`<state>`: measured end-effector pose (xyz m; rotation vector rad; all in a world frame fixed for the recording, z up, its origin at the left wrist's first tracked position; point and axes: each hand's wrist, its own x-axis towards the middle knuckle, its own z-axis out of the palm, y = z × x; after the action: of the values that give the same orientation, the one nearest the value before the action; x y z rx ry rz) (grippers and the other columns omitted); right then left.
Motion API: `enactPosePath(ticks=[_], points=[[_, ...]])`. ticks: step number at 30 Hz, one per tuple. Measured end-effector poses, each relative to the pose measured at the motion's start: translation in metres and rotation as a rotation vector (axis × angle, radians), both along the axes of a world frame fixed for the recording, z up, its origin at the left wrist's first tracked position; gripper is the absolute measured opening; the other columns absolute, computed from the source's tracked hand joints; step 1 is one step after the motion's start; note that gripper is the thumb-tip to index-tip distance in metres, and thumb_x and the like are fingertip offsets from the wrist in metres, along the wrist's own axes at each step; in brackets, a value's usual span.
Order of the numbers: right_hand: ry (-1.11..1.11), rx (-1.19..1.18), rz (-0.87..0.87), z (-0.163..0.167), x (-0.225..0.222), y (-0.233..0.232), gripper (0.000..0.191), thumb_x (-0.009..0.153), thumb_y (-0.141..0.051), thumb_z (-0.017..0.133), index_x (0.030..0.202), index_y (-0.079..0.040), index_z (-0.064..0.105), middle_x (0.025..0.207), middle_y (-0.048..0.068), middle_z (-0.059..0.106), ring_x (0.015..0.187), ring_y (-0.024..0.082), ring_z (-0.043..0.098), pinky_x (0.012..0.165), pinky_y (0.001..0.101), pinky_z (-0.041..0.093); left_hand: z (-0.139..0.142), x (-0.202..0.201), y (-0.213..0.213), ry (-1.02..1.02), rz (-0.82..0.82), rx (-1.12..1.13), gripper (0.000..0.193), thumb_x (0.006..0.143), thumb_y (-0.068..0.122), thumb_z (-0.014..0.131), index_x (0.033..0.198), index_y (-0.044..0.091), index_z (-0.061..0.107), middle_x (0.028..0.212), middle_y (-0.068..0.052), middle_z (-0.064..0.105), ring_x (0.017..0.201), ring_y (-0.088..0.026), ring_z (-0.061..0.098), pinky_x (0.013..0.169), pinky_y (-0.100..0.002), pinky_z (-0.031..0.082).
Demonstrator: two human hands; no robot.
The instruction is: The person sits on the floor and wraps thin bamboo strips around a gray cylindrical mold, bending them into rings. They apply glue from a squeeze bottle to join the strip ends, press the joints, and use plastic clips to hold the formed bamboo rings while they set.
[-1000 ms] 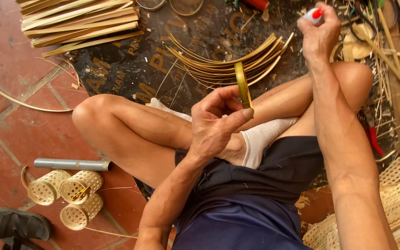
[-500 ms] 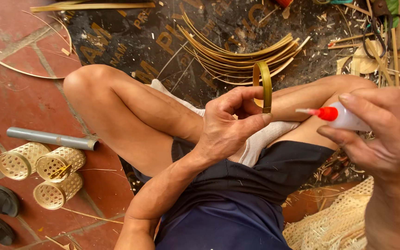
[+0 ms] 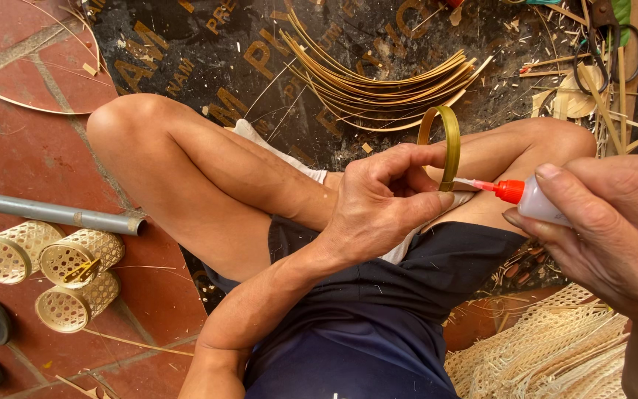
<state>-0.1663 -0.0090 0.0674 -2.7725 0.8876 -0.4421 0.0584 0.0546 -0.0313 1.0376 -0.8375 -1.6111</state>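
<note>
Soft even daylight, faint shadows, sharp focus (no glare)

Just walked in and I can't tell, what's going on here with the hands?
A person sits cross-legged on the floor. The left hand pinches a small ring of bent bamboo strip upright, while the right hand holds a small white glue bottle with a red nozzle, its thin tip at the ring's lower edge. Curved bamboo strips lie ahead; three little woven bamboo baskets sit beside a grey tube.

The red tiled floor (image 3: 9, 148) carries a dark printed mat (image 3: 208, 44) at upper centre, with curved bamboo strips (image 3: 378, 81) on it. At lower left lie three woven baskets (image 3: 46, 273) (small, cylindrical) beside a grey pipe (image 3: 64, 214).
</note>
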Motion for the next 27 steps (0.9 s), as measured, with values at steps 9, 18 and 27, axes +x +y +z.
enactPosePath(ticks=[9, 18, 27], points=[[0.045, -0.047, 0.065, 0.013, 0.007, 0.001, 0.041, 0.078, 0.005, 0.085, 0.114, 0.011, 0.067, 0.094, 0.017, 0.066, 0.087, 0.032, 0.065, 0.07, 0.0401, 0.053, -0.004, -0.004, 0.001, 0.005, -0.006, -0.005, 0.033, 0.094, 0.003, 0.078, 0.126, -0.001, 0.068, 0.084, 0.004, 0.066, 0.076, 0.0, 0.059, 0.068, -0.019, 0.052], [0.068, -0.083, 0.103, 0.018, 0.006, -0.002, 0.039, 0.074, 0.003, 0.085, 0.108, 0.012, 0.068, 0.089, 0.016, 0.065, 0.081, 0.033, 0.064, 0.068, 0.0424, 0.051, -0.002, -0.006, 0.0, -0.051, -0.018, 0.012, 0.034, 0.092, 0.003, 0.079, 0.124, -0.001, 0.069, 0.083, 0.003, 0.067, 0.075, -0.001, 0.06, 0.068, -0.019, 0.053], [0.12, -0.104, 0.009, 0.018, 0.005, 0.0, 0.038, 0.076, -0.002, 0.087, 0.109, 0.008, 0.07, 0.093, 0.013, 0.065, 0.084, 0.029, 0.065, 0.073, 0.042, 0.05, -0.006, -0.011, -0.005, 0.021, -0.038, 0.026, 0.038, 0.092, 0.0, 0.078, 0.128, -0.001, 0.069, 0.085, 0.002, 0.068, 0.076, -0.001, 0.061, 0.068, -0.019, 0.053]])
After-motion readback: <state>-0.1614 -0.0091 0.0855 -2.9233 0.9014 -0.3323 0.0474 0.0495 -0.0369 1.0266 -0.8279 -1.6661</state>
